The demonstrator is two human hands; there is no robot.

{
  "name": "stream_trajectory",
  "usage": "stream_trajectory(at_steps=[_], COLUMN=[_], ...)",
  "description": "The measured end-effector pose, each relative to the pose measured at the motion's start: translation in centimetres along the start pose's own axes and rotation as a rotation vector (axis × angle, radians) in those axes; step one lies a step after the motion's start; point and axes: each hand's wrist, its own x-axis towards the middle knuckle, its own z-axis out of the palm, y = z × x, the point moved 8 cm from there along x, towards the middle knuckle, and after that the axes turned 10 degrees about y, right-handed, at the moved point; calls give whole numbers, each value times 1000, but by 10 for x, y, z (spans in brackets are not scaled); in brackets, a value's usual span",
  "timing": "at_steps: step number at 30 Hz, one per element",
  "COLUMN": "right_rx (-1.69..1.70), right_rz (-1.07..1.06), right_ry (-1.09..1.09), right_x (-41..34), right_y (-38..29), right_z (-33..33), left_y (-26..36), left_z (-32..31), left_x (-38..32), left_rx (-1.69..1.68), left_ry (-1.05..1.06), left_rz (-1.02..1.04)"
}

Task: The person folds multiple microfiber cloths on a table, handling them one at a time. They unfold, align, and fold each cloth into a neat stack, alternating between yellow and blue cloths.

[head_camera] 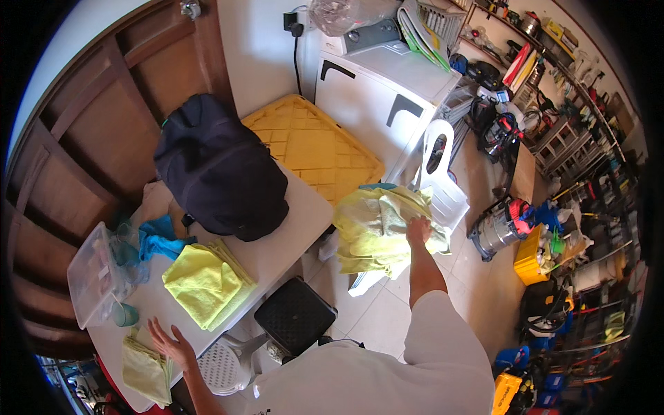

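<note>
My right hand [419, 230] reaches out to a heap of yellow-green cloths [376, 228] piled on a white plastic chair [441, 189]; its fingers touch the pale cloth on top, and whether they grip it is unclear. Fingers spread, my left hand [171, 343] hovers at the white table [282, 254], holding nothing. Just beside it lies a folded pale green cloth stack [142, 368]. Farther along the table is a folded stack of brighter yellow cloths [207, 285]. A crumpled blue cloth [161, 237] rests behind that stack.
A dark backpack [223, 171] covers the table's far part. At left stand a clear plastic bin [93, 275] and a teal cup [124, 314]. Below the table edge are a black stool [295, 314] and a white perforated stool [223, 365]. A vacuum cleaner [500, 228] stands right.
</note>
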Motion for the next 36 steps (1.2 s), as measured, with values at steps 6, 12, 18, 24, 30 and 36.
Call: stream_trajectory(at_steps=[6, 12, 18, 24, 30, 36], right_rx=[600, 1347, 1956, 2174, 2186, 1967], right_rz=[104, -285, -312, -246, -82, -91], right_ry=[262, -30, -216, -335, -356, -183], right_x=[43, 23, -35, -55, -47, -55], right_y=[30, -27, -35, -24, 5, -2], right_z=[-45, -236, -399, -440, -398, -359], left_y=[116, 231, 357, 408, 381, 356], left_z=[4, 65, 133, 92, 25, 23], left_x=[37, 4, -83, -156, -71, 6], left_rx=[-449, -975, -1253, -1657, -1931, -2361], left_ry=[73, -333, -1122, -1714, -1993, -1918], left_rz=[122, -13, -88, 131, -527, -855])
